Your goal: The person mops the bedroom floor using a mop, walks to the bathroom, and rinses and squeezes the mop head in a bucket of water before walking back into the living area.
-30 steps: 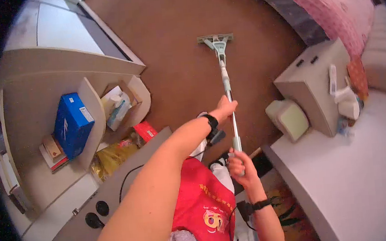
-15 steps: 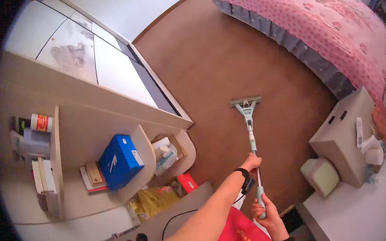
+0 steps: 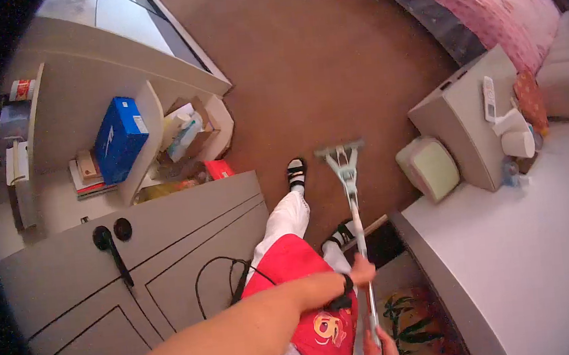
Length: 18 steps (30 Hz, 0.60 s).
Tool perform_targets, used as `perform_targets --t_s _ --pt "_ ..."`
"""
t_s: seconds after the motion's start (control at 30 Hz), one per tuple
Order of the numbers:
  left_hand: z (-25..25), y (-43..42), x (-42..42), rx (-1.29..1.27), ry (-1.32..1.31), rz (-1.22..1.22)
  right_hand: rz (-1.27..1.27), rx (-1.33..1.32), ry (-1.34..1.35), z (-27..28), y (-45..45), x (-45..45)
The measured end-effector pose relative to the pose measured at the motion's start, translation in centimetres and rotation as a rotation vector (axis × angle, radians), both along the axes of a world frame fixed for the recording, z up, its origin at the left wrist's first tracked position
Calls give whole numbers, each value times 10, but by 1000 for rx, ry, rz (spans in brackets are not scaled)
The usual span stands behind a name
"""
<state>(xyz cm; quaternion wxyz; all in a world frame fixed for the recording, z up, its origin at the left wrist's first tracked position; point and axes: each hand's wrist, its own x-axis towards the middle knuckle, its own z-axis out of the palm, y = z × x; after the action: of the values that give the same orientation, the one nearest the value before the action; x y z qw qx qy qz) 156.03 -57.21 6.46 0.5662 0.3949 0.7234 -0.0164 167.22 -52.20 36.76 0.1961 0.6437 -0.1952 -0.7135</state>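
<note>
A pale green and silver mop runs from the brown floor back toward my body. Its flat, wide head lies on the floor, slightly blurred. My left hand is wrapped round the middle of the pole, with a black band on the wrist. Lower down, near the end of the handle, my right hand is closed round the grip. A red apron covers my front, and my feet in dark sandals stand behind the mop head.
A grey door with a black handle stands at left, beside shelves holding a blue box. At right are a bedside cabinet, a green-topped stool and a white counter. A pink-covered bed stands beyond.
The mop head has come back closer to my feet, both hands still on the pole. My view has tilted down, bringing the door, my legs and sandals into sight.
</note>
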Motion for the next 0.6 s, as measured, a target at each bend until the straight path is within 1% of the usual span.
perform_targets --t_s 0.03,0.07,0.1,0.17,0.23,0.33,0.37,0.4,0.43,0.5,0.57,0.6 --pt "6 -8 34 214 59 -551 108 77 -25 28 -2 11" --pt "30 -5 55 108 -54 -313 224 147 -53 56 -5 23" --pt "57 -1 75 19 -148 -61 304 174 -91 69 -4 30" --pt "90 4 101 -352 -157 1031 357 186 -112 71 -3 39" --pt "102 14 65 -341 -255 1038 353 169 -73 55 2 47" --pt "43 5 74 -227 -225 754 310 123 62 16 8 57" --pt "81 18 41 -286 -205 911 278 104 110 5 8 60" --pt "103 26 17 -344 -181 1070 222 64 162 -5 8 66" --pt "103 23 16 -322 -103 1027 152 21 215 -16 5 73" --pt "115 21 -11 -321 -180 1073 80 -24 284 -27 0 69" --pt "127 24 -45 -314 -206 1133 251 123 273 -24 -8 42" --pt "120 19 -46 -309 -189 1123 338 195 278 -19 -8 17"
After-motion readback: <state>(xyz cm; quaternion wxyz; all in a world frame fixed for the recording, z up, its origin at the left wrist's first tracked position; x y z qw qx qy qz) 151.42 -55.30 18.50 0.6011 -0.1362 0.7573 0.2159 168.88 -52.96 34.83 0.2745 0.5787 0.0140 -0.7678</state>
